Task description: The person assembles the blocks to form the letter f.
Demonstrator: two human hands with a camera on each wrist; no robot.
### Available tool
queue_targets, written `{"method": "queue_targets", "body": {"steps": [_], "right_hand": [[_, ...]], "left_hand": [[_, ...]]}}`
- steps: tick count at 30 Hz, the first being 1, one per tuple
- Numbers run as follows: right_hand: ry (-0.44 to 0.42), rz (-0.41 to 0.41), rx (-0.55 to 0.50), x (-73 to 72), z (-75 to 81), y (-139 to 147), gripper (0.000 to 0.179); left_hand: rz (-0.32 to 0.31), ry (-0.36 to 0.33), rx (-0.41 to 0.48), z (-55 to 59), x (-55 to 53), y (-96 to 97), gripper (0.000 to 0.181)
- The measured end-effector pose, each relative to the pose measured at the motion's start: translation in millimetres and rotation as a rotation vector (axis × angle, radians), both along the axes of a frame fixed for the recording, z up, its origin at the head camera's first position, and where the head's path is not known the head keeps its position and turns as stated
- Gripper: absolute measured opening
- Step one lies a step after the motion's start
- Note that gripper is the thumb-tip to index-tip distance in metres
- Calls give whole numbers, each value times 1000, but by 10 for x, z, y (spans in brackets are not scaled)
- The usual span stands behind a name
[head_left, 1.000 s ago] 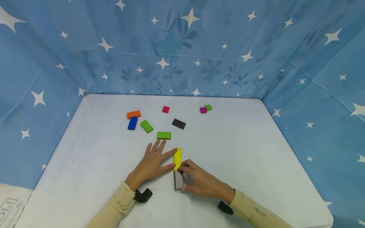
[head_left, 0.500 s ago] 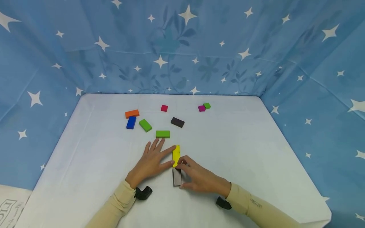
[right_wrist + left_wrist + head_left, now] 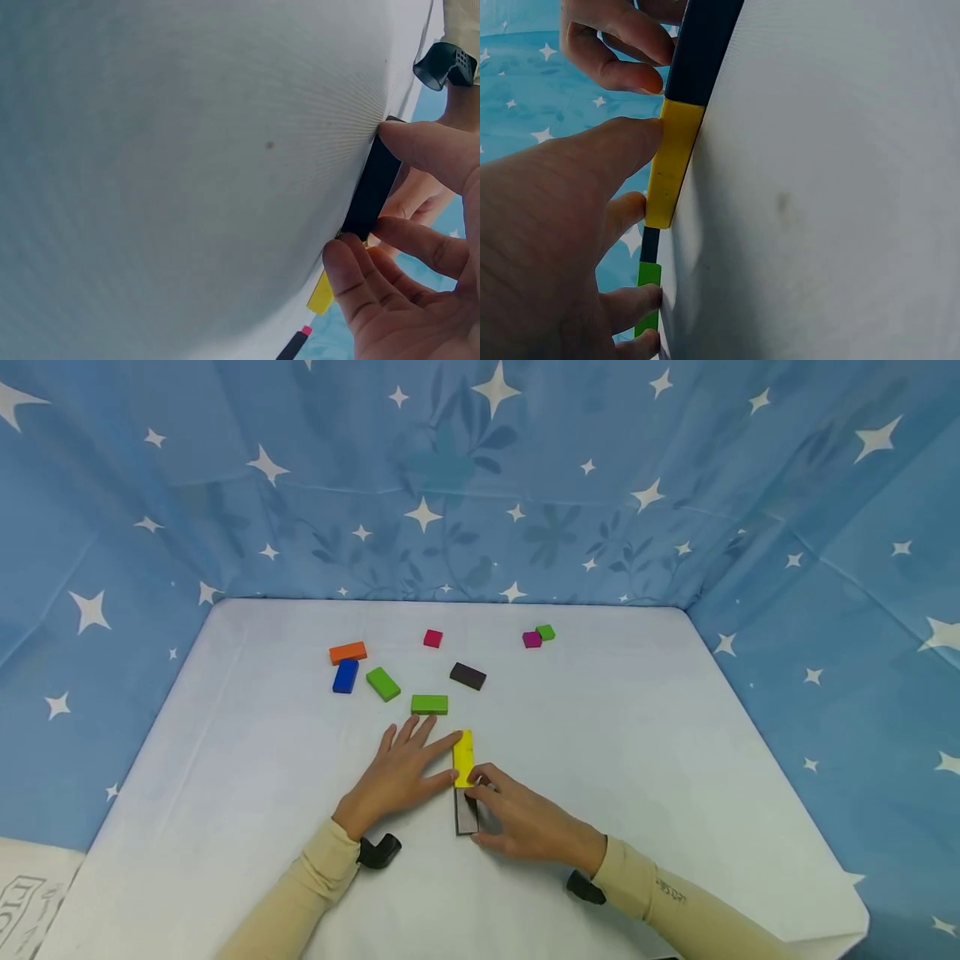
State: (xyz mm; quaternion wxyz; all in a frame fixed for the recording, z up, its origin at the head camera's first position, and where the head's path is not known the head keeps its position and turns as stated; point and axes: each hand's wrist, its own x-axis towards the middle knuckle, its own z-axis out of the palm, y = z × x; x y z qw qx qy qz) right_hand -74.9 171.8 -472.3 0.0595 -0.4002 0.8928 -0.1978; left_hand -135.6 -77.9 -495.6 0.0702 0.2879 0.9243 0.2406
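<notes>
A yellow block (image 3: 462, 758) and a black block (image 3: 466, 818), its top pale with glare, lie end to end in one line on the white table. My left hand (image 3: 393, 781) is spread flat beside the yellow block. Its index fingertip and thumb touch that block's left side, and the other fingertips reach a green block (image 3: 429, 704). My right hand (image 3: 528, 822) holds the black block by its ends, thumb at the near end and fingers at the join. In the right wrist view the black block (image 3: 371, 187) spans thumb to fingers.
Beyond the hands lie an orange block (image 3: 348, 652), a blue block (image 3: 346, 677), a slanted green block (image 3: 383, 683) and a dark block (image 3: 468, 676). Farther back are a red cube (image 3: 432, 638), a magenta cube (image 3: 532, 640) and a small green cube (image 3: 545, 632). A starry blue curtain (image 3: 480, 543) surrounds the table.
The yellow and black blocks have shifted slightly forward, closer to the green block, with both hands still on them. The head view has also moved a little. The other blocks stay put.
</notes>
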Motion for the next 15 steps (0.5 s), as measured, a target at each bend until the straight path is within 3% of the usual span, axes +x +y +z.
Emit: {"method": "queue_targets", "body": {"steps": [15], "right_hand": [[28, -3, -2, -2, 0, 10, 55]], "left_hand": [[-3, 10, 12, 28, 5, 18, 64]]}}
